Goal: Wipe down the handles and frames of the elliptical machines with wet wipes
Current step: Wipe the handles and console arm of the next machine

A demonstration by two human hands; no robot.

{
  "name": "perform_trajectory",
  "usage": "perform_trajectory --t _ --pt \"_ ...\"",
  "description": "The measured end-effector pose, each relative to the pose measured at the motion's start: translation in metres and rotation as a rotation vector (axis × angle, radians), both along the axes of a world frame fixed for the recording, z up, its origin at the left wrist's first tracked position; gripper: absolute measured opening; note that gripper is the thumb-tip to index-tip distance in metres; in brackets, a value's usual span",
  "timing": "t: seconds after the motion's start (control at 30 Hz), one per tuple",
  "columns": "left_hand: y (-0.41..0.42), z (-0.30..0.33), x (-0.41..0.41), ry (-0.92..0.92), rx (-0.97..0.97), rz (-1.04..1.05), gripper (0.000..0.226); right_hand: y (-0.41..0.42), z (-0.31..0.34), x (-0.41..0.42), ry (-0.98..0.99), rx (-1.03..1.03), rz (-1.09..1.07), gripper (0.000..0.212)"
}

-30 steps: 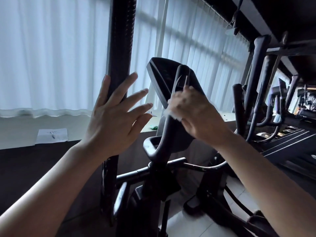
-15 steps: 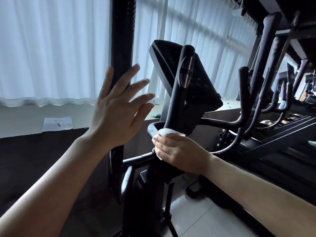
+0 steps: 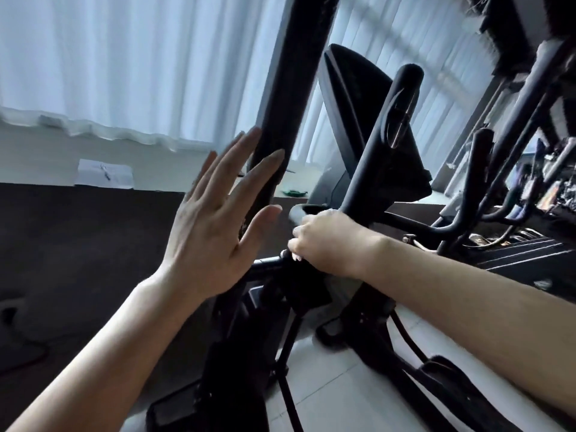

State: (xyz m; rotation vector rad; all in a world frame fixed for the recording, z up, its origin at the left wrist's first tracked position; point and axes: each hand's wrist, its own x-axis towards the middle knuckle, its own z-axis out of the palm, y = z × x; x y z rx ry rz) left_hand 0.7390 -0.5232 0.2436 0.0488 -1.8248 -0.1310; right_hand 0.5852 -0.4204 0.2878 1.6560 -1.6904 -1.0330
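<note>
Black handle (image 3: 378,151), right hand (image 3: 327,241) gripping (wipe (image 3: 296,213)), left hand (image 3: 215,219) splayed

Windows: tall white sheer curtains (image 3: 124,63), daylight glowing through.
Ledge: pale sill (image 3: 46,160) carrying a white paper sheet (image 3: 104,176).
Wall: dark low panel (image 3: 78,232).
Floor: glossy white tiles (image 3: 336,385).

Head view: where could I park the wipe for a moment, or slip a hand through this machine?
The pale ledge under the curtain shows bare stretches beside the paper sheet. Floor tiles between the frame legs are open. A hand could pass between the tall handle and the console. Around the right hand bars crowd together.
</note>
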Motion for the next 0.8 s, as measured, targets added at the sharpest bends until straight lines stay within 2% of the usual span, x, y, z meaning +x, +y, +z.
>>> perform_trajectory --t 0.03,0.1,0.2,0.27,0.33,0.43,0.53,0.67,0.8 --pt "-0.001 -0.004 -0.001 -0.015 0.0 -0.007 0.047 0.004 -0.006 -0.001 0.033 0.039 -0.022 0.025" --pt "-0.003 -0.008 -0.003 -0.038 -0.009 -0.01 0.046 0.016 -0.009 -0.008 0.088 0.081 0.115 0.031" --pt "-0.006 -0.008 -0.005 -0.041 -0.014 -0.02 0.045 0.039 0.007 -0.027 0.0 0.051 0.372 0.042" --pt "-0.006 -0.007 -0.007 -0.031 -0.011 -0.025 0.044 0.057 0.019 -0.035 -0.036 0.049 0.491 0.039" --pt "-0.005 -0.008 -0.01 -0.02 -0.008 -0.032 0.043 0.074 0.029 -0.038 -0.05 0.059 0.51 0.034" --pt "-0.004 -0.01 -0.014 -0.02 0.001 -0.027 0.044 0.101 0.043 -0.043 -0.072 -0.049 0.494 0.037" --pt "-0.002 -0.012 -0.017 -0.024 -0.001 -0.007 0.045 0.123 0.056 -0.051 -0.214 -0.343 0.499 0.036" --pt "0.007 -0.012 -0.016 -0.014 0.036 0.028 0.046 0.107 0.048 -0.057 -0.492 -0.962 0.529 0.031" --pt "0.02 -0.009 -0.015 -0.059 0.004 0.138 0.047 0.059 -0.019 -0.053 -0.761 -1.237 0.601 0.037"
